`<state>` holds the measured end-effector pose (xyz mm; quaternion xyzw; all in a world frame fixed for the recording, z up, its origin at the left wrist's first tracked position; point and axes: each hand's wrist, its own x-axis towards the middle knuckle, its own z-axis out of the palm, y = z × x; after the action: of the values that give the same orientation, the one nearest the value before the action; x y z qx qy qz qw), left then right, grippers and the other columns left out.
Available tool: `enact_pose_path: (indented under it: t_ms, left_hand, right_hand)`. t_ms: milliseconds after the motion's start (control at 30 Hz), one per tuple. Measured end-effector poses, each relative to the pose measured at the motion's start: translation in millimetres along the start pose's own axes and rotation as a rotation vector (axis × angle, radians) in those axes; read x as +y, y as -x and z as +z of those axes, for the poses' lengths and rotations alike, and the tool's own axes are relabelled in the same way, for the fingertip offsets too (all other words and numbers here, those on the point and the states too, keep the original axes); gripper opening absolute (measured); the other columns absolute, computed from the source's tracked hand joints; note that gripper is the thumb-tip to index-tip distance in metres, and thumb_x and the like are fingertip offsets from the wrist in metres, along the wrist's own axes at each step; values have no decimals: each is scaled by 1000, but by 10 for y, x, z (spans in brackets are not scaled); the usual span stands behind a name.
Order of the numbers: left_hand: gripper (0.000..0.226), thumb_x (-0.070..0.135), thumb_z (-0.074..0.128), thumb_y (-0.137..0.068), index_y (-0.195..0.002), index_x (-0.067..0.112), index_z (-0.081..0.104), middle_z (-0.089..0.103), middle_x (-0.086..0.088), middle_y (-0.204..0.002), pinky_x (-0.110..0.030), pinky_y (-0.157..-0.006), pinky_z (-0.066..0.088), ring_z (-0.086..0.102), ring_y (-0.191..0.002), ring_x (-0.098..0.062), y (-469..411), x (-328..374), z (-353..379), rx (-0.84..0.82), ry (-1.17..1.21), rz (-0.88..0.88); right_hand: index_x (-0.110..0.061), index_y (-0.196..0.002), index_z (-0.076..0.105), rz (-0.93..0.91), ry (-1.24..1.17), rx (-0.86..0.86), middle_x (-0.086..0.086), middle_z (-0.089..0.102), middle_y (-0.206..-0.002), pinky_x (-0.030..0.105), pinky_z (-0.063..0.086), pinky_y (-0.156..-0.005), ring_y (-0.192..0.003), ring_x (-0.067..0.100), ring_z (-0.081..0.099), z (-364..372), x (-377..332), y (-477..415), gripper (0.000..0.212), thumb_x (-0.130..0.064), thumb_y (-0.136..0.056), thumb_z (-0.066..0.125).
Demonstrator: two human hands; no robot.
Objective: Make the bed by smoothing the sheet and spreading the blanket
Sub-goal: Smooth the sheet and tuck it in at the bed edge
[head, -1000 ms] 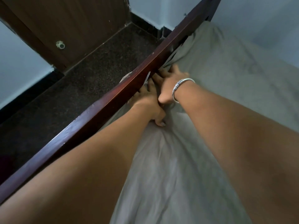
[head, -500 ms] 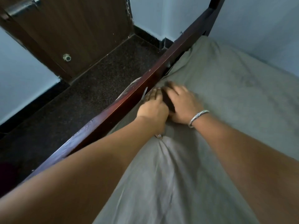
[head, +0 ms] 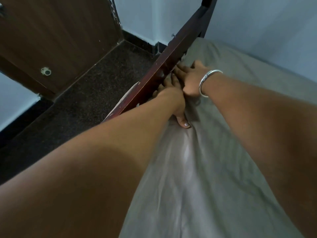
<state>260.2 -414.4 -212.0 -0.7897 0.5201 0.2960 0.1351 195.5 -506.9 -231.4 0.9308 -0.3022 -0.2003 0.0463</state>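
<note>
The grey sheet (head: pixel 197 169) covers the bed and lies under both arms, with soft folds. The left hand (head: pixel 173 100) is at the sheet's edge. Its thumb presses down and its straight fingers poke in by the wooden rail (head: pixel 171 60). Right beside it, a bit farther, the right hand (head: pixel 189 78) lies flat on the sheet, fingers straight, tips at the rail. Neither hand grabs anything.

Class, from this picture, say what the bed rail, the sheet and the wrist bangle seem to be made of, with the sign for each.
Bed rail: likely wood, glossy reddish-brown varnish; it shines and shows pale chips.
Sheet: soft woven cloth, matte grey-beige; it creases and folds.
Bangle: apparently silvery metal; bright glints, rigid curve.
</note>
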Motion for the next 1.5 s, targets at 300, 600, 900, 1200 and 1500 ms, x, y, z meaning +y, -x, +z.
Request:
enact_pose_path:
  t_ms: [300,600,900,1200,1500]
  left_hand:
    - [143,44,87,-54,-145,-4,-12,-22,-27,-151,-50,-117,6,-12,-142,-42,-83,13,112,157,-134,148]
    - [136,43,91,-46,-143,3,3,-4,-29,-150,-53,-110,22,9,-139,-46,-238,180,-60,124,31,60]
    - [154,49,89,-44,-146,9,-19,-15,-25,-153,-51,-115,16,-3,-142,-43,-298,121,-47,138,-55,112]
    - [84,41,56,-88,-149,7,10,-3,-14,-157,-46,-118,0,-1,-145,-31,167,54,524,543,-21,287]
    - [76,55,12,-86,-148,13,22,16,-14,-156,-51,-115,7,12,-144,-33,1121,-399,1445,497,-167,337]
  right_hand:
    - [-17,-149,8,-165,277,-21,7,14,-156,37,24,-108,-140,20,26,-52,185,-184,74,-46,-87,35]
    - [-8,-145,27,275,-384,297,23,29,-145,39,29,-104,-125,41,37,191,252,37,74,-45,-85,50]
    - [-30,-150,4,134,-165,95,11,-4,-158,49,27,-109,-143,36,12,87,271,-137,68,-32,-93,41]
    - [-21,-148,23,451,-535,406,21,13,-155,54,15,-114,-142,37,17,623,27,757,76,-53,-83,48]
    - [-20,-149,19,504,-358,194,20,16,-155,60,13,-110,-140,43,16,1072,-598,1895,84,-67,-79,16]
